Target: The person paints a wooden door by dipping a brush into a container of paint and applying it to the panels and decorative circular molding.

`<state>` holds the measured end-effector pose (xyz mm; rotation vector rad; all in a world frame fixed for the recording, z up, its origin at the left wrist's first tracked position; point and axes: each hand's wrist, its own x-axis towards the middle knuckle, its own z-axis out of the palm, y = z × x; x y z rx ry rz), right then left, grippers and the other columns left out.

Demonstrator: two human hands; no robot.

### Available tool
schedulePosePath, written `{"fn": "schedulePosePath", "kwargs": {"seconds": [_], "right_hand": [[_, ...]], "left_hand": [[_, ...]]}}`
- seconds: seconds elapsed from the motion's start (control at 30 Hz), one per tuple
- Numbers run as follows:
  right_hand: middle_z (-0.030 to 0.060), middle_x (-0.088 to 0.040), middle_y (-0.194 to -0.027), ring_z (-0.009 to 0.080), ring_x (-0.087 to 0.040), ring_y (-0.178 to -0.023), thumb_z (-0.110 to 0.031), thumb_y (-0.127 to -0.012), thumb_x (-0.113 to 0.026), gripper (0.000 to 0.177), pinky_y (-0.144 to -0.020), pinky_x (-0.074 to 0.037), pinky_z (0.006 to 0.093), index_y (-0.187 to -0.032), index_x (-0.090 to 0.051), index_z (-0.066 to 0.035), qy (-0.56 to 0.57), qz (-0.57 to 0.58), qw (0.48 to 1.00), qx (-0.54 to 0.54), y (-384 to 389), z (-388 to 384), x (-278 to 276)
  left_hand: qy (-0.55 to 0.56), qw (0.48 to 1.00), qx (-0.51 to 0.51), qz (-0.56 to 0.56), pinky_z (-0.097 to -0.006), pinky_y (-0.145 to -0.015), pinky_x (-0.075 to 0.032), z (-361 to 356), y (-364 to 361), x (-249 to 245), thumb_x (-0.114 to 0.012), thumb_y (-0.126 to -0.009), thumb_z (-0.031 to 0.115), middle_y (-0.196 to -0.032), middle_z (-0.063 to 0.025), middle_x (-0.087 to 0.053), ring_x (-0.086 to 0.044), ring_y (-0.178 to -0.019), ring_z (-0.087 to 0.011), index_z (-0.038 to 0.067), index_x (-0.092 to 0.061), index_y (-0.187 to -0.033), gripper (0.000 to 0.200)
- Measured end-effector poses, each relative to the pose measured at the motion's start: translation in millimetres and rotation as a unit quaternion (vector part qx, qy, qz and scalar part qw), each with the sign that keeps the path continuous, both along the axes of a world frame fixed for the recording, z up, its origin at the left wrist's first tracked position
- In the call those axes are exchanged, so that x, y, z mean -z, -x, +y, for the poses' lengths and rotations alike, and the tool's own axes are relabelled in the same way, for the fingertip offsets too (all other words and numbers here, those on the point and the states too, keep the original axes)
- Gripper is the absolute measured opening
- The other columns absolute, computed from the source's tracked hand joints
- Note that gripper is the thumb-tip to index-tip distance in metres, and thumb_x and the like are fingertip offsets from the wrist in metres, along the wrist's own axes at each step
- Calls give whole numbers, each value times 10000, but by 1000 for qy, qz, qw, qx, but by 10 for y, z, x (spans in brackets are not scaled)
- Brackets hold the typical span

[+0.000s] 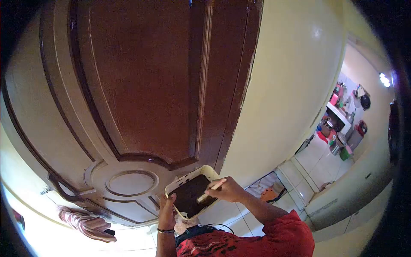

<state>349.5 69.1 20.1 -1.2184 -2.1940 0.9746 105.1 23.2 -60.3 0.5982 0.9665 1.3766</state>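
My left hand (166, 214) grips the near left side of a cream plastic container (208, 171), its thumb over the rim. Dark brown paint (187, 195) covers the container's bottom, and dark smears mark its inner walls. My right hand (229, 191) is closed around a paintbrush (217, 184) with a pale handle, held over the container with its lower end down at the paint. Whether the bristles dip in is hard to make out. Just beyond stands a panelled wooden door (145, 73); its upper panel is dark reddish brown, while the lower and left parts look paler and duller.
A cream wall (291, 73) borders the door on the right. A striped cloth (87, 225) lies at lower left. An orange item (269, 195) rests on the tiled floor (244, 222). Pots and kitchenware (338, 143) stand through a doorway at right.
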Motion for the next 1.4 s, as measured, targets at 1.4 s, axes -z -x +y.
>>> {"fn": "schedulePosePath", "kwargs": {"seconds": [1.4], "right_hand": [[88, -700, -771, 124, -653, -674, -156, -842, -732, 188, -612, -525, 277, -920, -690, 10, -652, 386, 628, 175, 485, 1428, -3564]], "left_hand": [[-62, 996, -58, -20, -359, -966, -459, -325, 246, -202, -563, -938, 267, -1278, -110, -547, -544, -1168, -222, 31, -432, -1335, 480]]}}
